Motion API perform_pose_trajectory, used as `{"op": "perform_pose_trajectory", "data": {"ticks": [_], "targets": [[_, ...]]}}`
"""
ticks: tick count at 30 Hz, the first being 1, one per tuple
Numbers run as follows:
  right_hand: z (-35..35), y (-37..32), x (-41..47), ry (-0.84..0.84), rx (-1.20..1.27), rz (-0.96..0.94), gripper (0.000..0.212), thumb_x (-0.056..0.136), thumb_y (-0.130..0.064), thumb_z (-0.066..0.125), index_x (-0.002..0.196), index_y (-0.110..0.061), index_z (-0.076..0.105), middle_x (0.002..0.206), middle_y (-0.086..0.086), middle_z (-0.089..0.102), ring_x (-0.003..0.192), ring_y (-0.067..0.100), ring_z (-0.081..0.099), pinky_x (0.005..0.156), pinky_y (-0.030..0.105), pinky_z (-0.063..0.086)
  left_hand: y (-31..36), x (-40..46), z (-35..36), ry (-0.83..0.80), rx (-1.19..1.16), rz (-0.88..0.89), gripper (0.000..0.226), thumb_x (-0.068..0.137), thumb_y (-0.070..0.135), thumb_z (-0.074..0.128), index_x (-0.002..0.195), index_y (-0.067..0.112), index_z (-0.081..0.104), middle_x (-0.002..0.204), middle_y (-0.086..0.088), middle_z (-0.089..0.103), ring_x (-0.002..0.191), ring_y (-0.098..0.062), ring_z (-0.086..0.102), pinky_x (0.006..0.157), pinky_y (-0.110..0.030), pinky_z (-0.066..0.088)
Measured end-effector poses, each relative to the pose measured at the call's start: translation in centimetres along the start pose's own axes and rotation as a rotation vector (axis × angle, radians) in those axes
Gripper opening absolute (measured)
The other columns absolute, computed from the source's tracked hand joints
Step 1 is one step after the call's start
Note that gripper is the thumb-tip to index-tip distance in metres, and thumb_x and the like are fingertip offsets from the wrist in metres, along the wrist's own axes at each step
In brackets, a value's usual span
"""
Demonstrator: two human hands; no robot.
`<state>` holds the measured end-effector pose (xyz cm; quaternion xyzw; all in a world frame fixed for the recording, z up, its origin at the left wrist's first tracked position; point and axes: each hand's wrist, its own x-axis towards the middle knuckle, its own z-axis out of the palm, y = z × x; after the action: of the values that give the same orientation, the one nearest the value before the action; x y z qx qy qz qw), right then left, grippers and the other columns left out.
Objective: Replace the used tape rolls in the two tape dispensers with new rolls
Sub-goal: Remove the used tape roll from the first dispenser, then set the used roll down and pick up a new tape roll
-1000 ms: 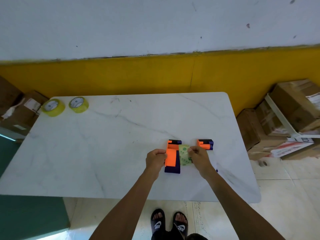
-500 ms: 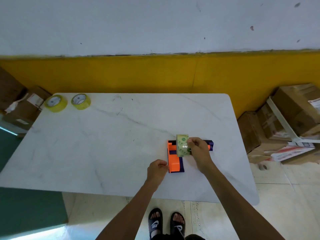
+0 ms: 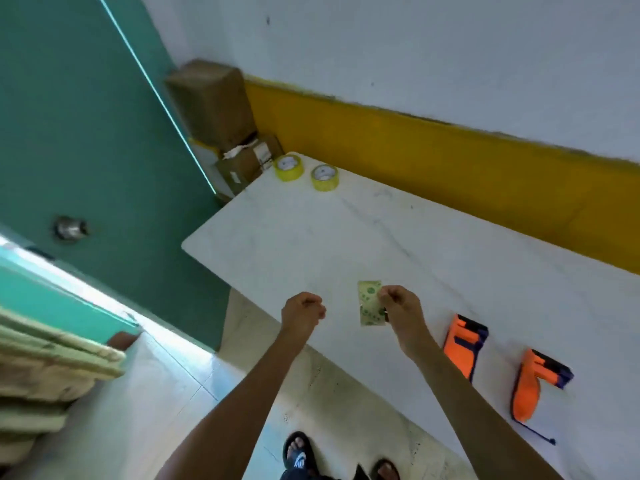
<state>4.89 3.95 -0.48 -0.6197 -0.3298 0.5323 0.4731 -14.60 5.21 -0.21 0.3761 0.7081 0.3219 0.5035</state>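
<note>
The used tape roll (image 3: 371, 303), a nearly spent pale-green ring printed with green dots, is pinched edge-on in my right hand (image 3: 398, 304), lifted clear above the white marble tabletop (image 3: 433, 244) near its front edge. My left hand (image 3: 302, 311) hangs curled into a loose fist with nothing in it, just past the table's left front corner. The two orange-and-navy plastic tape dispensers (image 3: 464, 346) (image 3: 535, 382) lie side by side along the front edge to my right; I cannot tell from here whether the second one is empty. Two fresh yellow tape rolls (image 3: 289, 167) (image 3: 324, 177) sit flat at the far left corner, well apart from everything else. I judge the step in hand to be getting rid of the spent roll and fetching a new one. To do it well, I would set the old roll down away from the fresh pair so they do not get mixed up, then reach for the nearer yellow roll with my free left hand.
</note>
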Motion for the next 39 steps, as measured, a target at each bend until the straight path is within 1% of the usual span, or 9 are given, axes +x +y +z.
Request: {"op": "perform_pose_trajectory", "data": {"ticks": [7,10,13,19,22,27,30,34,39], "targets": [[10.6,-1.0,1.6,-0.232,-0.094,0.004,0.016,0.093,-0.01,0.055,0.078,-0.013,0.062,0.081,0.008,0.059,0.083,0.029,0.058,0.076,0.049,0.052,-0.7,1.2,-10.8,0.198,-0.128,-0.023,0.019,0.086,-0.007,0.05,0.085,0.004,0.066,0.077,-0.014,0.066,0.063,-0.018,0.06,0.048,-0.015,0.05],[15.3,-1.4,2.5,-0.298,-0.125,0.026,0.016,0.093,-0.01,0.054,0.079,-0.012,0.061,0.082,0.009,0.059,0.086,0.031,0.058,0.082,0.057,0.051,-1.6,2.2,-15.4,0.257,-0.118,-0.022,0.03,0.084,-0.005,0.05,0.066,0.014,0.065,0.068,-0.009,0.065,0.068,-0.021,0.058,0.061,-0.028,0.05],[19.2,-2.0,3.2,-0.311,-0.132,0.024,0.014,0.093,-0.011,0.056,0.08,-0.012,0.062,0.087,0.011,0.06,0.09,0.033,0.059,0.089,0.062,0.049,-2.8,3.9,-19.2,0.276,-0.118,-0.05,0.03,0.085,0.003,0.052,0.065,0.021,0.066,0.067,-0.007,0.069,0.068,-0.021,0.06,0.068,-0.036,0.051],[24.6,-3.2,5.3,-0.289,-0.154,0.023,0.013,0.092,-0.014,0.056,0.08,-0.014,0.062,0.087,0.01,0.06,0.09,0.032,0.058,0.09,0.062,0.048,-2.7,7.9,-22.9,0.272,-0.134,-0.034,0.023,0.087,0.014,0.055,0.07,0.02,0.069,0.067,-0.003,0.071,0.065,-0.016,0.062,0.075,-0.039,0.058],[26.3,-3.2,6.5,-0.295,-0.187,0.051,0.012,0.092,-0.013,0.056,0.081,-0.013,0.062,0.088,0.009,0.06,0.091,0.031,0.058,0.091,0.06,0.049,-2.1,9.7,-23.0,0.244,-0.153,-0.035,0.022,0.086,0.006,0.055,0.073,0.018,0.068,0.067,-0.005,0.069,0.065,-0.017,0.06,0.071,-0.036,0.054],[28.0,-3.7,10.6,-0.329,-0.184,0.06,0.011,0.093,-0.011,0.054,0.084,-0.009,0.061,0.088,0.01,0.058,0.091,0.03,0.058,0.089,0.057,0.051,-0.2,14.3,-23.1,0.255,-0.195,-0.074,0.018,0.087,-0.001,0.052,0.091,0.002,0.069,0.07,-0.006,0.067,0.061,-0.013,0.06,0.058,-0.02,0.052],[27.9,-4.4,13.5,-0.319,-0.134,0.078,0.011,0.094,-0.007,0.052,0.085,-0.007,0.059,0.09,0.013,0.057,0.09,0.031,0.059,0.089,0.056,0.05,1.3,16.8,-23.0,0.243,-0.194,-0.103,0.017,0.087,-0.001,0.051,0.085,0.007,0.066,0.068,-0.006,0.065,0.06,-0.014,0.06,0.051,-0.016,0.048],[27.7,-5.8,18.3,-0.269,-0.096,0.089,0.017,0.093,-0.005,0.052,0.078,-0.011,0.059,0.091,0.016,0.057,0.092,0.033,0.058,0.088,0.056,0.048,4.3,21.3,-22.8,0.244,-0.178,-0.092,0.025,0.086,-0.002,0.05,0.075,0.015,0.064,0.068,-0.008,0.066,0.065,-0.019,0.061,0.064,-0.028,0.05],[28.2,-7.0,22.3,-0.214,-0.046,0.119,0.019,0.094,-0.003,0.05,0.078,-0.01,0.058,0.094,0.016,0.057,0.093,0.031,0.057,0.087,0.054,0.05,7.7,25.7,-22.0,0.227,-0.105,-0.065,0.022,0.088,0.002,0.052,0.078,0.015,0.067,0.078,-0.012,0.071,0.07,-0.021,0.066,0.078,-0.036,0.057]]}}
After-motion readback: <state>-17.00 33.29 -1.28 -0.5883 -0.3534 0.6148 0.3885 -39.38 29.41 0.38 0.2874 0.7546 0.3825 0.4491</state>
